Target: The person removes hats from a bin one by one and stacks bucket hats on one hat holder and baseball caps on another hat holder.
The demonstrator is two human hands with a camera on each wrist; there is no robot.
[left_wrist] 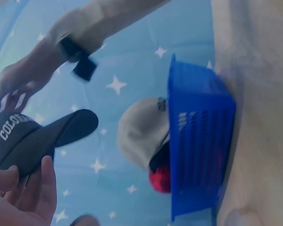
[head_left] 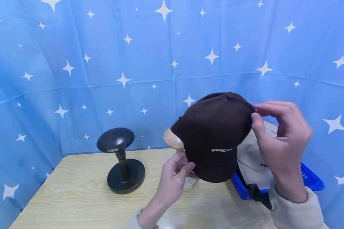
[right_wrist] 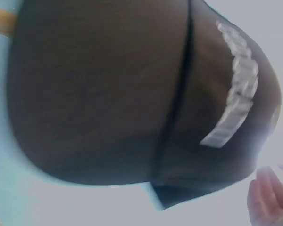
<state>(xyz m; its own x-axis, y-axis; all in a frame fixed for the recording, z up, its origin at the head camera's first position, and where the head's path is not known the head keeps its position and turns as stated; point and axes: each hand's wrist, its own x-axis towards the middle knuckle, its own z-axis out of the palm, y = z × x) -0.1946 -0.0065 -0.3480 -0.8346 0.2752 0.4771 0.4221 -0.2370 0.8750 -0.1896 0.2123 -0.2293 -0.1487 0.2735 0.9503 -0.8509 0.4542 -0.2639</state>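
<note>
The worktop (head_left: 83, 190) had its far edge close to the starry curtain (head_left: 149, 47), and its left edge ran slantwise toward the person. The black stand (head_left: 123, 163) stood near that far edge, well apart from the pale stand (head_left: 174, 139), and between the two bare wood was showing. On the right there was less room, because the basket (head_left: 312, 181) stood there, just beyond the dark cap (head_left: 215, 133) and partly behind the right arm. The head view showed both stands, but only the left wrist view, which was turned sideways, showed the slotted wall of the basket and a red thing (left_wrist: 160, 180) below the pale cap (head_left: 255, 162), at the rim. The right wrist view gave mostly the brim, the seam and the blurred white letters. The dark cap was in the air, higher than the basket rim, between the two hands, with its brim pointing down in the head view. The left hand (head_left: 173, 173) pinched its lower left edge between thumb and fingers; the right hand (head_left: 286, 127) pinched its upper right edge with thumb and forefinger. The dark cap covered part of the pale stand, and I could not tell whether they touched.
</note>
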